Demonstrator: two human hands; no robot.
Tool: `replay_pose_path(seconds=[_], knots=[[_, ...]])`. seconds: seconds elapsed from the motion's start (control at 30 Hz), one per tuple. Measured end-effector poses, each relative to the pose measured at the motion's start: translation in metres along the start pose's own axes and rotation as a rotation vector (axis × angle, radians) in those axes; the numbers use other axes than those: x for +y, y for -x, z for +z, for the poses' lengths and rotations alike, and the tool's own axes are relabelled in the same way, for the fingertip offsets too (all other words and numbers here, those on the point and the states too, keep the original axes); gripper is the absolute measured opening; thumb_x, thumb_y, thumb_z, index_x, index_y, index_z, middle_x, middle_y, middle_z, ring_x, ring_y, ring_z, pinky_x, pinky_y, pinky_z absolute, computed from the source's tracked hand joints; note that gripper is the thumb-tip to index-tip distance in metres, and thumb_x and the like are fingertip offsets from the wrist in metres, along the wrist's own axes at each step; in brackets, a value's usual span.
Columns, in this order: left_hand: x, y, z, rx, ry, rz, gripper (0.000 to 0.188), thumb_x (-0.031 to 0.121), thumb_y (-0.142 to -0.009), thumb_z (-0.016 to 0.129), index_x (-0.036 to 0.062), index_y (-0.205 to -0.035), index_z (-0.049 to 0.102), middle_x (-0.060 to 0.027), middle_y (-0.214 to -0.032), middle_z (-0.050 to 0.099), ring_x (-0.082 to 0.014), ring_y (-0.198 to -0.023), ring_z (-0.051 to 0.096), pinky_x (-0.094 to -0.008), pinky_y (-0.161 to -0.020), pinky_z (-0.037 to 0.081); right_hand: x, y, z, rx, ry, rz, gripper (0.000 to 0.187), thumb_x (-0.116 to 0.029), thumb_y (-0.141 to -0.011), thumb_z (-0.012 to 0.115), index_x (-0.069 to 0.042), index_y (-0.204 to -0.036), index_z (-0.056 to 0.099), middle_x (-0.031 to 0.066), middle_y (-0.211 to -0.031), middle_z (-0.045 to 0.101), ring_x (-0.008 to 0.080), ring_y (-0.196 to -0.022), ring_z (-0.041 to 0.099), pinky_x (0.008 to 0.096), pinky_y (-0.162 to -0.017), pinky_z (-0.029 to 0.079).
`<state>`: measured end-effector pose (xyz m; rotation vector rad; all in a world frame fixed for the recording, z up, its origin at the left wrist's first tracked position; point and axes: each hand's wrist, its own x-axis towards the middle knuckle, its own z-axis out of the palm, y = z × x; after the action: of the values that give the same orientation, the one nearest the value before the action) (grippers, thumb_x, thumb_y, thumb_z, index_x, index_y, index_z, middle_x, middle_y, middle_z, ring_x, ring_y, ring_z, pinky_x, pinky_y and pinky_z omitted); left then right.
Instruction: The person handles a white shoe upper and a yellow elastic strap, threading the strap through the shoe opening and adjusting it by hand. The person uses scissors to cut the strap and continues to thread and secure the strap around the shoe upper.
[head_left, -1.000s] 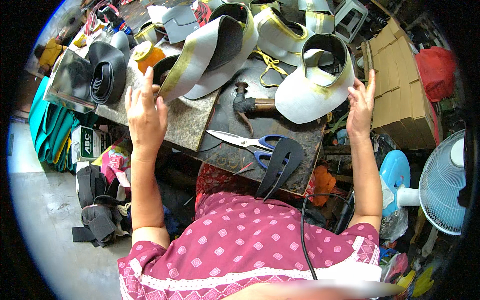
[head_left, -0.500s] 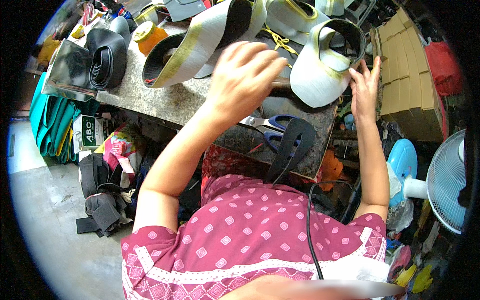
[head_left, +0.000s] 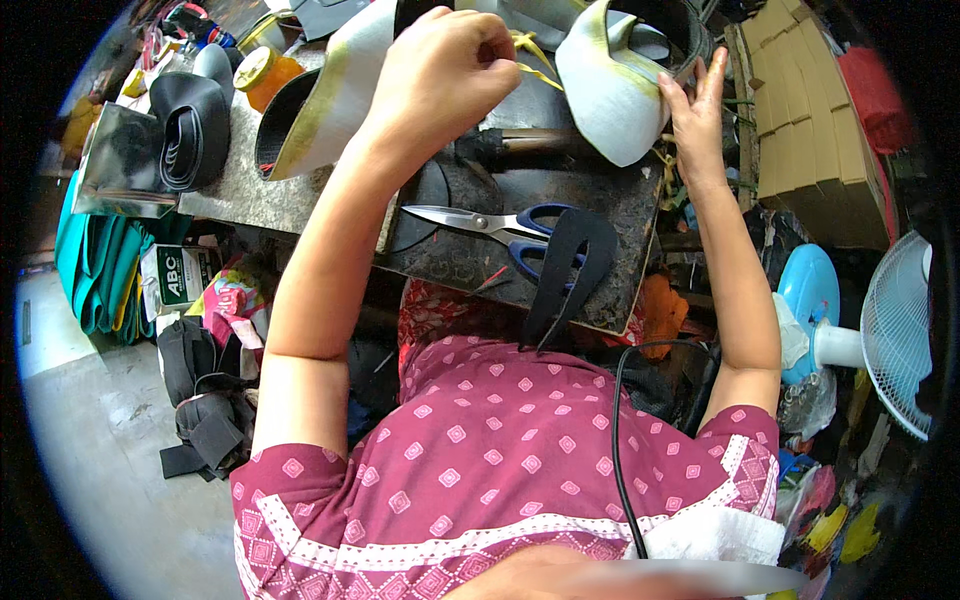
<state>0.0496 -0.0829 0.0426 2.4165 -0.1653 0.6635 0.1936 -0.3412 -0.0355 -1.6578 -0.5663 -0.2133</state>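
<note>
My left hand [head_left: 440, 75] is raised over the bench, its fingers curled into a pinch. Whatever they hold, if anything, is hidden. Beside its fingertips is a thin yellow cord [head_left: 535, 55]. At the right, my right hand [head_left: 698, 125] has its fingers stretched out, the thumb against a curled white piece [head_left: 605, 95] with yellowish edges and a dark lining. Another curved white piece [head_left: 335, 95] stands left of my left hand, partly covered by it. Blue-handled scissors [head_left: 490, 222] lie on the bench below, a looped black strip [head_left: 570, 265] across their handles.
On the bench [head_left: 440, 265] are a dark-handled tool [head_left: 520, 142], a rolled black sheet [head_left: 185, 130] and a jar of orange stuff [head_left: 265, 78]. Stacked cardboard [head_left: 810, 120] and a fan [head_left: 895, 335] stand at the right. Folded green cloth [head_left: 95, 265] hangs at the left.
My left hand has risen toward the far side and moved slightly left, its fingers now more tightly curled. My right hand has moved up and left. More of the scissors shows.
</note>
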Motion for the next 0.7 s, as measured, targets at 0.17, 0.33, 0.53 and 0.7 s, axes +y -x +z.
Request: replay_pose_path(seconds=[0.17,0.33,0.53,0.7], knots=[[0.007,0.03,-0.025,0.118,0.329,0.078,0.012,0.003,-0.07,0.059,-0.0013,-0.081,0.062,-0.0072,-0.08,0.059,-0.0193,-0.08,0.058,-0.028,-0.078,0.046,0.005,-0.002,0.012,0.047,0.063,-0.02,0.098,-0.028,-0.091,0.069,-0.007,-0.155,-0.002,0.0241,-0.157,0.017,0.0305,-0.142,0.027,0.0366,-0.115,0.025],[-0.012,0.057,-0.025,0.031,0.535,0.019,0.011,0.001,-0.071,0.057,0.0024,-0.082,0.059,-0.0141,-0.115,0.054,-0.0241,-0.109,0.055,-0.0307,-0.098,0.04,0.006,-0.013,0.008,-0.045,0.325,-0.082,0.104,-0.028,-0.086,0.073,-0.005,-0.154,-0.002,0.0237,-0.159,0.009,0.0308,-0.146,0.019,0.0353,-0.117,0.02],[-0.029,0.078,-0.022,-0.189,-0.147,0.258,0.015,0.01,-0.068,0.06,0.0102,-0.083,0.06,-0.0126,-0.14,0.048,-0.0345,-0.133,0.04,-0.0413,-0.111,0.029,-0.028,-0.021,0.001,0.123,0.302,-0.077,0.101,-0.028,-0.085,0.074,-0.003,-0.154,0.005,0.027,-0.154,0.023,0.036,-0.143,0.027,0.0391,-0.116,0.022],[-0.024,0.084,-0.018,-0.202,0.052,0.161,0.015,0.011,-0.07,0.062,0.0089,-0.085,0.06,-0.0118,-0.14,0.048,-0.0331,-0.133,0.04,-0.0422,-0.112,0.028,-0.069,0.017,0.026,-0.194,0.505,-0.569,0.056,-0.011,-0.087,0.068,-0.009,-0.139,0.049,0.0093,-0.128,0.058,0.0252,-0.12,0.051,0.0371,-0.106,0.036]])
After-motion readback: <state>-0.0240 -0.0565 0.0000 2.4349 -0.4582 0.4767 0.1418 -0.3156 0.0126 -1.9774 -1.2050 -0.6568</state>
